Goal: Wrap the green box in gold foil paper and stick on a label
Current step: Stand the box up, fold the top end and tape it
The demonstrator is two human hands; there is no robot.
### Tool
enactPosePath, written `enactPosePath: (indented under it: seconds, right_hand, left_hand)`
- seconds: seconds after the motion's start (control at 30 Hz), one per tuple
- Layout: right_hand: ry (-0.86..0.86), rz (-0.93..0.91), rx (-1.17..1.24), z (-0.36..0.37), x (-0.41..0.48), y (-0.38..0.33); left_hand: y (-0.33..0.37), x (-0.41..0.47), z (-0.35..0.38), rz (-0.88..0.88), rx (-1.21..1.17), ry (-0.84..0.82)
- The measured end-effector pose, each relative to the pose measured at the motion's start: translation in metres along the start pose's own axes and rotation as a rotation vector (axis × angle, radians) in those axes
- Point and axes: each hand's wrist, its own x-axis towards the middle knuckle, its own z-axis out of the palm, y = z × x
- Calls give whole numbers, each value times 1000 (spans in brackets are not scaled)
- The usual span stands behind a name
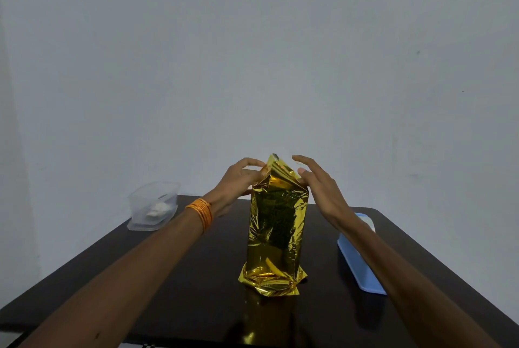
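A tall box wrapped in gold foil paper (276,229) stands upright in the middle of the dark table (196,277). Green shows faintly through the foil on its front face. Loose foil flares out at the bottom and rises to a crumpled peak at the top. My left hand (241,179) pinches the foil peak from the left, with orange bangles on that wrist. My right hand (317,182) rests against the upper right corner of the foil, fingers spread. No label is visible.
A clear plastic container (153,205) with something white inside sits at the table's far left corner. A light blue tray (362,263) lies along the right side, partly under my right forearm. A plain grey wall stands behind the table.
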Motion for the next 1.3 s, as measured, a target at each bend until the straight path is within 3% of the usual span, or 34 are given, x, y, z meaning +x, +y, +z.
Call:
enactPosePath:
  seconds: [0.17, 0.47, 0.77, 0.93, 1.3]
  right_hand:
    - [2, 14, 5, 0, 1, 0]
    - [1, 4, 22, 1, -1, 2]
    - [-6, -11, 39, 1, -1, 2]
    - [0, -13, 31, 0, -2, -1]
    - [-5, -15, -3, 0, -2, -2]
  left_hand:
    - [13, 24, -1, -34, -115, 43]
    - [22, 51, 4, 164, -3, 156]
    - [-7, 11, -4, 96, -132, 362]
    - [-21, -8, 0, 48, -56, 135]
    - [-14, 11, -3, -42, 143, -123]
